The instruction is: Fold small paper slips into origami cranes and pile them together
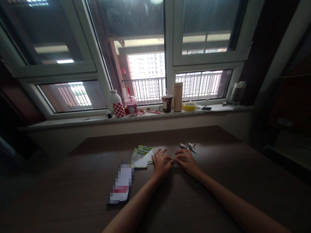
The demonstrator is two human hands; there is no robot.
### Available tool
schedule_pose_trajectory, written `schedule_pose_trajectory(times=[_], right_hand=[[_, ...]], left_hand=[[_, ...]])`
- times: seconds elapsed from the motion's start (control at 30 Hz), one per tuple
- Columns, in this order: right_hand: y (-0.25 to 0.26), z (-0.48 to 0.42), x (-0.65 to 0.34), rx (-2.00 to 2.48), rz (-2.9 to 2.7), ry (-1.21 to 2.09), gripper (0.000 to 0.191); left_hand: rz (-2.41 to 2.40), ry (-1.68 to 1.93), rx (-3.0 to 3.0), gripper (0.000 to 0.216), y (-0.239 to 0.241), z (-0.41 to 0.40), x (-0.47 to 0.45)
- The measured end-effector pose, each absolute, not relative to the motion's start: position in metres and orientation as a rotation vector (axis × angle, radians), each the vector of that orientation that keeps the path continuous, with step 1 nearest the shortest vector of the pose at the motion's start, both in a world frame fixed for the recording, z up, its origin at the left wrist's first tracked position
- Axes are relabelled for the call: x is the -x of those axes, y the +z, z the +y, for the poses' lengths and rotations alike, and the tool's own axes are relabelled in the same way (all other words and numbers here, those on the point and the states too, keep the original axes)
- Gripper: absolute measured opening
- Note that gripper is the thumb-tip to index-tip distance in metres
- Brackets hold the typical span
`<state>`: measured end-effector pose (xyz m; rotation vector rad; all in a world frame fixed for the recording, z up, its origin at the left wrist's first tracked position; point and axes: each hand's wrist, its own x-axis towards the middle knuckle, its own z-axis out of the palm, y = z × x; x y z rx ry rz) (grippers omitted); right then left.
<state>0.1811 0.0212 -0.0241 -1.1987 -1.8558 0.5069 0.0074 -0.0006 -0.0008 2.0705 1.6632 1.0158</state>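
My left hand (pixel 161 162) and my right hand (pixel 187 160) meet on the brown table (pixel 206 207). Between their fingertips is a small piece of paper (pixel 173 156), pale with a hint of green and mostly covered by the fingers. Thumbs and index fingers of both hands close on it, while the other left fingers spread toward green-and-white printed paper sheets (pixel 140 157). These sheets overlap just left of my left hand. Beyond my right hand lies a pointed folded-paper figure (pixel 188 146), with printed wings or tips.
A phone (pixel 121 184) with a blurred screen lies left of my left forearm. Along the windowsill (pixel 94 120) stand a checkered bottle (pixel 118 105), a pink drink cup (pixel 131 106), a dark drink cup (pixel 167 103), a tan flask (pixel 178 97), yellow tape (pixel 189 106) and scissors (pixel 206 108).
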Motion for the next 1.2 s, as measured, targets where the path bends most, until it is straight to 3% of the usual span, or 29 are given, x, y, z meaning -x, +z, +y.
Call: schedule_pose_trajectory(times=[0.63, 1.2], right_hand=[[-0.0221, 0.0176, -0.1761, 1.143, -1.899, 0.375, 0.011], [-0.0273, 0.0238, -0.1816, 1.21, -1.817, 0.449, 0.018]], left_hand=[[1.674, 1.022, -2.017, 0.002, 0.0025, 0.0005, -0.0084], [1.717, 1.076, -2.03, 0.01, -0.0024, 0.0024, -0.0052]])
